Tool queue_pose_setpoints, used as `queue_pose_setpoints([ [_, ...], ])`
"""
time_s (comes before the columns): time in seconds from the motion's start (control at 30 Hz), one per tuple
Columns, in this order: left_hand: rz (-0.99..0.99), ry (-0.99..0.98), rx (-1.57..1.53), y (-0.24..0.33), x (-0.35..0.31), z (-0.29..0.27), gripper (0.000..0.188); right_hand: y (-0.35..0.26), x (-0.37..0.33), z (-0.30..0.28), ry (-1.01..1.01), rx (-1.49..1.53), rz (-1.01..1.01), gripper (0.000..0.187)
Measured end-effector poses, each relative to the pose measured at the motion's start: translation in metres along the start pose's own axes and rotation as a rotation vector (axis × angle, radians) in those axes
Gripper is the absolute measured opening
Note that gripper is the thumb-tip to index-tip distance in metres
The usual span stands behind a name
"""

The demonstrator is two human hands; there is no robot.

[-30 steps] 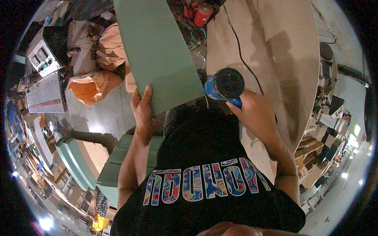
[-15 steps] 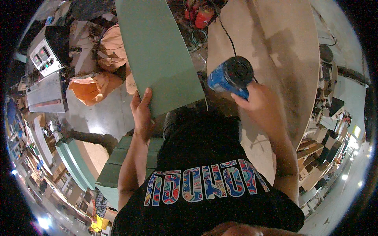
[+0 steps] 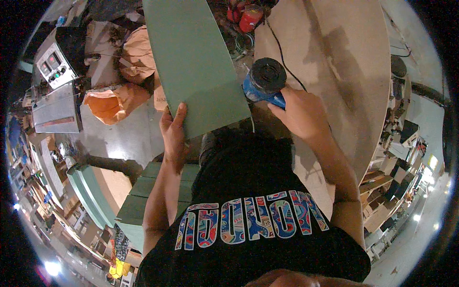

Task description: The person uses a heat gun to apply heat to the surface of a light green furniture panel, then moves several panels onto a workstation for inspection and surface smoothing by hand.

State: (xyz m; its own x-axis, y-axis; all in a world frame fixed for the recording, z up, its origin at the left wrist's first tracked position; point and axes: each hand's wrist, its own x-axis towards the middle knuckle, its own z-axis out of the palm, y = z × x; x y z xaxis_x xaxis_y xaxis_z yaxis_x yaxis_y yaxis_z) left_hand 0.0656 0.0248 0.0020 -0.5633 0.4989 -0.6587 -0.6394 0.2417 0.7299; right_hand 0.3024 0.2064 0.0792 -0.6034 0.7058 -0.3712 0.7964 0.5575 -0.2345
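Observation:
My left hand (image 3: 174,128) grips the near left corner of a long green board (image 3: 198,67), with the thumb on its upper face and the other fingers along the edge. The board stretches away from me, out of the top of the view. At its right edge, my right hand (image 3: 302,111) is wrapped round a compact blue corded power tool (image 3: 256,90) with a round black end (image 3: 268,74) facing up. The tool is held close beside the board's edge; whether it touches cannot be told. Its working end is hidden.
A large tan sheet (image 3: 349,62) lies to the right, with the black cord (image 3: 279,45) running over it. At left are an open brown paper bag (image 3: 105,106) and a control panel (image 3: 56,67). More green boards (image 3: 143,191) are stacked lower left. Red objects (image 3: 249,20) sit at the far middle.
My right hand has moved left with the power tool, bringing it closer to the board's right edge. My left hand keeps its grip on the board.

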Motion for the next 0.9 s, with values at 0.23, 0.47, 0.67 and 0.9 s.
queue_pose_setpoints([
  [0.23,0.092,-0.068,0.003,-0.014,0.012,-0.004,0.029,0.005,-0.018,-0.008,-0.008,-0.011,0.007,0.033],
  [0.47,0.106,-0.085,-0.023,-0.012,0.011,0.001,0.030,0.009,-0.037,-0.019,0.031,0.099,0.000,0.036],
  [0.67,0.044,-0.051,0.028,-0.009,0.010,-0.001,0.032,0.013,-0.055,-0.037,0.023,0.150,0.001,0.040],
  [0.9,-0.023,-0.031,-0.016,-0.001,0.006,-0.010,0.031,0.049,-0.054,-0.073,-0.001,0.203,0.367,0.052],
])
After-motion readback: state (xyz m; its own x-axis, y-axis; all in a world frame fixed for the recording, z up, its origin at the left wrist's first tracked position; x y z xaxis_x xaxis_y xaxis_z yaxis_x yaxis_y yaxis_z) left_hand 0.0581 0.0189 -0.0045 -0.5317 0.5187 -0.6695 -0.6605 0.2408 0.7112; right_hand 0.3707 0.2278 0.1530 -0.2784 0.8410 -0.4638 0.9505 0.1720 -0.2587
